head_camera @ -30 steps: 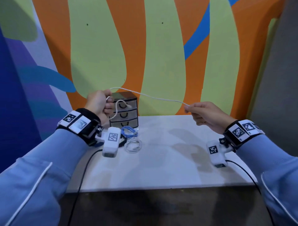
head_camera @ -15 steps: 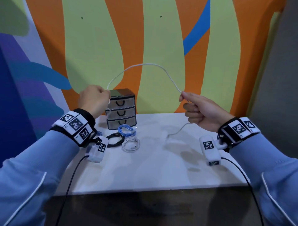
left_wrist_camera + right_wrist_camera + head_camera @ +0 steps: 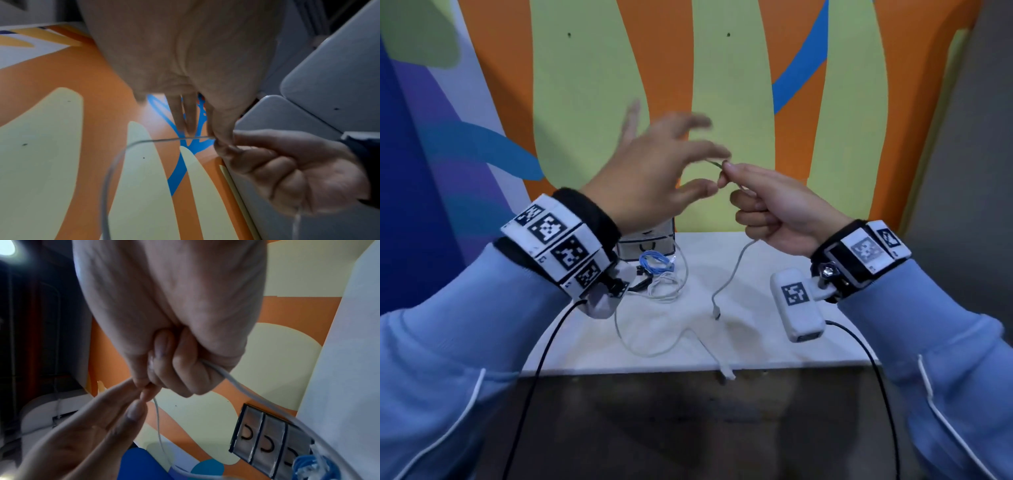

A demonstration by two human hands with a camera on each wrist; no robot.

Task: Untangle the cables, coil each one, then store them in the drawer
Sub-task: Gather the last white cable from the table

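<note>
My right hand (image 3: 727, 174) pinches a white cable (image 3: 734, 274) between thumb and forefinger at chest height. One run hangs from its fist to the table (image 3: 774, 346), ending in a plug. The other run lies in a loose loop on the table, with its connector over the front edge. My left hand (image 3: 703, 169) is blurred, fingers spread and straight, its tips right at the right hand's pinch. In the left wrist view the cable (image 3: 115, 162) arcs away from that pinch. The three-drawer unit (image 3: 650, 243) stands shut at the back, partly hidden by my left wrist.
A coiled blue cable (image 3: 654, 262) and a coiled white cable (image 3: 664, 287) lie in front of the drawers, beside a black cable (image 3: 640, 284) mostly hidden by the wrist camera. A painted wall rises directly behind the table.
My left hand has let go of the cable and swung right to meet the right hand. The freed run has dropped onto the table. The right hand keeps its pinch.
</note>
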